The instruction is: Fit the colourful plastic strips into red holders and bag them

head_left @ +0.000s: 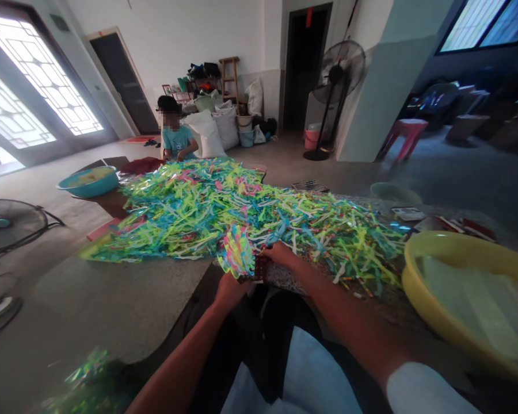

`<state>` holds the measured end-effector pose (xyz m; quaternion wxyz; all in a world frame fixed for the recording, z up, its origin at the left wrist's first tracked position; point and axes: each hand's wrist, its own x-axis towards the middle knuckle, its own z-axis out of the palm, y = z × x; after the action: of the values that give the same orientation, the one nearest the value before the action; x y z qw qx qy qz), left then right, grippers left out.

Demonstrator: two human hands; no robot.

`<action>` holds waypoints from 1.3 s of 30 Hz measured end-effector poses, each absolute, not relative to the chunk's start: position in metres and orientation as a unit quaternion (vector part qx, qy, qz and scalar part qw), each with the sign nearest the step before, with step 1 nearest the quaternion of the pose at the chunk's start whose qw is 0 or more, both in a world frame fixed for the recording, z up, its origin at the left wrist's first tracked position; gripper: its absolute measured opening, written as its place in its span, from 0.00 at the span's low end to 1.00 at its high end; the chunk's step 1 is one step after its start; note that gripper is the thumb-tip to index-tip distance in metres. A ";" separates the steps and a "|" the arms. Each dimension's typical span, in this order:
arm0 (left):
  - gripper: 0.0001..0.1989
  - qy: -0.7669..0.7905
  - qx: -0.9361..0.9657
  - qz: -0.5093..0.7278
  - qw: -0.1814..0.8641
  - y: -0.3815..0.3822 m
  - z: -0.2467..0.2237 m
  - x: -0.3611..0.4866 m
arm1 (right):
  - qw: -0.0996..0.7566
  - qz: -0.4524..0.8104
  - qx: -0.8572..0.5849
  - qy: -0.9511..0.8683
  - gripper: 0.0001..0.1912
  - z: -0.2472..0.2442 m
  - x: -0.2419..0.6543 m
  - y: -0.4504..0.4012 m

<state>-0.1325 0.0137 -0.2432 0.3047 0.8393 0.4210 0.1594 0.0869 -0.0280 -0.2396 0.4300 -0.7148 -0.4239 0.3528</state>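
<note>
A wide heap of thin plastic strips [185, 201], yellow-green, blue, white and pink, covers the low table in front of me. My left hand [232, 289] is closed around the lower end of a bundle of colourful strips [238, 250], which fans upward at the table's near edge. Just to its right, my right hand [280, 254] has its fingers pressed together at the edge of the heap. What those fingertips hold is too small to make out. Between my hands is a dark red patterned thing [261, 268], partly covered.
A large yellow basin [408, 270] stands at the right, with pale sheets inside. A blue basin [110, 183] is at the left. Across the heap sits another person [179, 141]. A floor fan [12, 224] stands left, and a pedestal fan [334, 75] stands behind.
</note>
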 end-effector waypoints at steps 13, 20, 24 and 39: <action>0.26 0.432 0.837 0.138 0.305 0.015 -0.244 -0.133 | 0.100 0.132 -0.772 -0.613 0.15 -0.221 0.077 -0.026; 0.25 0.421 0.847 0.139 0.295 0.014 -0.242 -0.131 | 0.094 0.137 -0.786 -0.596 0.15 -0.227 0.064 -0.022; 0.24 0.433 0.841 0.140 0.293 0.014 -0.243 -0.132 | 0.147 0.194 -0.757 -0.607 0.11 -0.220 0.080 -0.018; 0.21 0.447 0.841 0.142 0.270 0.021 -0.248 -0.133 | 0.055 0.025 -0.815 -0.576 0.19 -0.203 0.126 -0.006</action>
<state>-0.1335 0.0214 -0.2477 0.2697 0.8409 0.4472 0.1424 0.1260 -0.0057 -0.2025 0.0546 -0.8154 -0.5757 0.0245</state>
